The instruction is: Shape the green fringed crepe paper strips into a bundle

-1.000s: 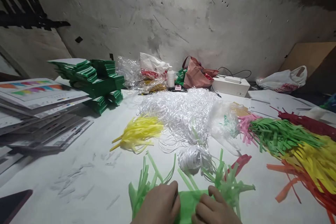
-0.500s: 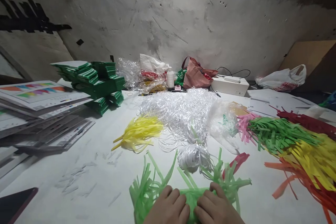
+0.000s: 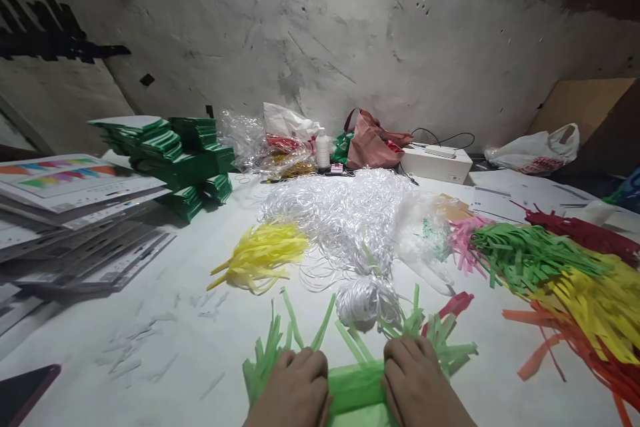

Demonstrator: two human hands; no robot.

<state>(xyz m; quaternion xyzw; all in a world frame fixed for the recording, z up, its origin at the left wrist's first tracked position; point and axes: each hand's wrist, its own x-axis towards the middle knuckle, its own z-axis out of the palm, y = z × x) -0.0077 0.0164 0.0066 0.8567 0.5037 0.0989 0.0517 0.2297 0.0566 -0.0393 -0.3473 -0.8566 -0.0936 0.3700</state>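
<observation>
A light green fringed sheet of tissue paper (image 3: 356,383) lies at the front of the table, its middle folded or rolled into a band. My left hand (image 3: 299,383) is closed with curled fingers on the left end of that band. On the right end, my right hand (image 3: 419,377) grips it the same way. Cut green strips fan out beyond both hands. Just past them sits a bundle of white string (image 3: 367,300). A yellow tissue tassel (image 3: 263,253) lies farther left. Fingertips of both hands are hidden beneath the knuckles.
Green, yellow and red fringed tissue (image 3: 540,253) is heaped at right. Stacked printed sheets (image 3: 75,193) and green-edged bundles (image 3: 175,153) stand at left. A large tangle of white string (image 3: 340,207) fills the middle. Behind are a white bottle (image 3: 323,149), a reddish bag (image 3: 375,140) and a white box (image 3: 437,165).
My hands have moved apart along the green tissue paper, the left one leftward and the right one slightly rightward. More of the folded middle band now shows between them.
</observation>
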